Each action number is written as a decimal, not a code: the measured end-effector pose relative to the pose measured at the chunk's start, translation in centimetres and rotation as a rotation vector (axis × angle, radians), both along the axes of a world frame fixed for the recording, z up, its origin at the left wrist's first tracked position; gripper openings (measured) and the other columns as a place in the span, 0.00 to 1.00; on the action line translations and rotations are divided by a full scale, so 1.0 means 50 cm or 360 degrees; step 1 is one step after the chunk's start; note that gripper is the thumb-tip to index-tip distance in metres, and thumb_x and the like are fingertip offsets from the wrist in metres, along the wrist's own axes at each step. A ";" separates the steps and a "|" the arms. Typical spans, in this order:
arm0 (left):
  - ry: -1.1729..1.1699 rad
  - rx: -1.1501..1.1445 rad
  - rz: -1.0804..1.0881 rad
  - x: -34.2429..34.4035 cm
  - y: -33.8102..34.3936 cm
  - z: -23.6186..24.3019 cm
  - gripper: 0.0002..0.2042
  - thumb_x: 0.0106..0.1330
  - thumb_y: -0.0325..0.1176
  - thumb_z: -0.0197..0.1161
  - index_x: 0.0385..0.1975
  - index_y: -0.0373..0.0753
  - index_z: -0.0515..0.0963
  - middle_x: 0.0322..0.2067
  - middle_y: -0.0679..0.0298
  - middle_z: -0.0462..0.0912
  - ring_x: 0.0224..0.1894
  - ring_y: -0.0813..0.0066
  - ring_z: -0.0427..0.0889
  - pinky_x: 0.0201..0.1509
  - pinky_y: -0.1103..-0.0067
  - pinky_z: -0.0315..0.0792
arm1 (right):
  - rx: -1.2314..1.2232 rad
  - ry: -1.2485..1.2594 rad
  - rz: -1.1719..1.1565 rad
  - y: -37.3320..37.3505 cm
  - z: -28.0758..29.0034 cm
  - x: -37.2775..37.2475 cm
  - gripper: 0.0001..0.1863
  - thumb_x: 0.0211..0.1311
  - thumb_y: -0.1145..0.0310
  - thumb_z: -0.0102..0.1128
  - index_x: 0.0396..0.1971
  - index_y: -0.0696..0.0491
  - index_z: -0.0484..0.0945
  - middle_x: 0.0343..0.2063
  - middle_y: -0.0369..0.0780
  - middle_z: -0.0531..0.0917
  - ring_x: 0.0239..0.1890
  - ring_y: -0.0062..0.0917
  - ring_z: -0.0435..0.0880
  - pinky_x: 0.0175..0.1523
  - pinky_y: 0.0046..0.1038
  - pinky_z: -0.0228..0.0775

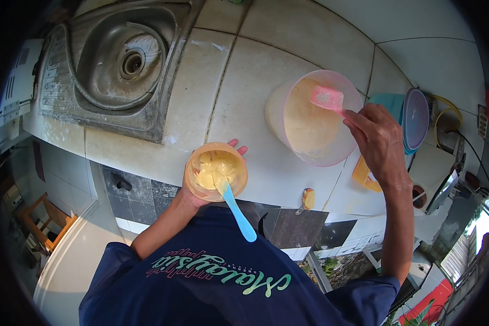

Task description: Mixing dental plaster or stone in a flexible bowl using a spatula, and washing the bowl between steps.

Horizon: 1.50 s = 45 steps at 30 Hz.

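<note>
Over a tiled white bench (255, 70), my left hand (201, 193) cups a small orange bowl (216, 171) from beneath, fingertips showing past its far rim, and holds it just off the bench's near edge, close to my chest. The bowl is filled with pale yellow batter, and a light blue spatula (234, 206) stands in it, its handle leaning out toward me. My right hand (377, 138) is closed around the handle of a pink spatula (327, 99), whose blade rests against the inner wall of a large clear mixing bowl (314, 117) that stands on the bench, tilted toward me and smeared inside with the same batter. Just beyond that hand, a teal container with a round clear lid (415, 119) leans at the right edge of the bench, and a yellow cloth (364, 174) lies beneath my wrist. A steel sink (119, 60) sits at the far left, well apart from both bowls. A small orange-handled tool (307, 199) lies near the bench's front edge.
</note>
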<state>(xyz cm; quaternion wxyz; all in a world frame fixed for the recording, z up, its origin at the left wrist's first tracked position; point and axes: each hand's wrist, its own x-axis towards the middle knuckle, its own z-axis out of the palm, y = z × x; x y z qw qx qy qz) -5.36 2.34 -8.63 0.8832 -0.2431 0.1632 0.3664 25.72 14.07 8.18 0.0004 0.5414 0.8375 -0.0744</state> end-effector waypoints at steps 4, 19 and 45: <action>0.0026 0.0017 0.0066 -0.003 -0.005 -0.001 0.33 0.70 0.51 0.46 0.70 0.41 0.49 0.67 0.54 0.57 0.63 0.58 0.68 0.66 0.61 0.64 | -0.0053 -0.0251 0.0230 -0.001 -0.011 0.001 0.10 0.49 0.77 0.62 0.34 0.54 0.83 0.26 0.38 0.76 0.32 0.27 0.76 0.35 0.31 0.75; 0.0076 -0.0023 0.0027 -0.012 0.000 0.005 0.32 0.71 0.51 0.46 0.71 0.45 0.49 0.68 0.59 0.58 0.62 0.62 0.70 0.67 0.60 0.61 | -0.0395 -0.0131 0.0198 0.029 0.064 0.002 0.05 0.55 0.73 0.62 0.28 0.59 0.82 0.25 0.40 0.78 0.32 0.29 0.79 0.35 0.31 0.74; 0.0194 0.0020 -0.0032 -0.010 0.011 0.009 0.33 0.70 0.52 0.46 0.71 0.44 0.49 0.67 0.59 0.60 0.63 0.62 0.70 0.68 0.61 0.60 | -0.0333 0.0385 -0.0394 -0.039 -0.054 -0.063 0.06 0.55 0.74 0.62 0.29 0.60 0.84 0.22 0.45 0.81 0.25 0.37 0.81 0.34 0.34 0.74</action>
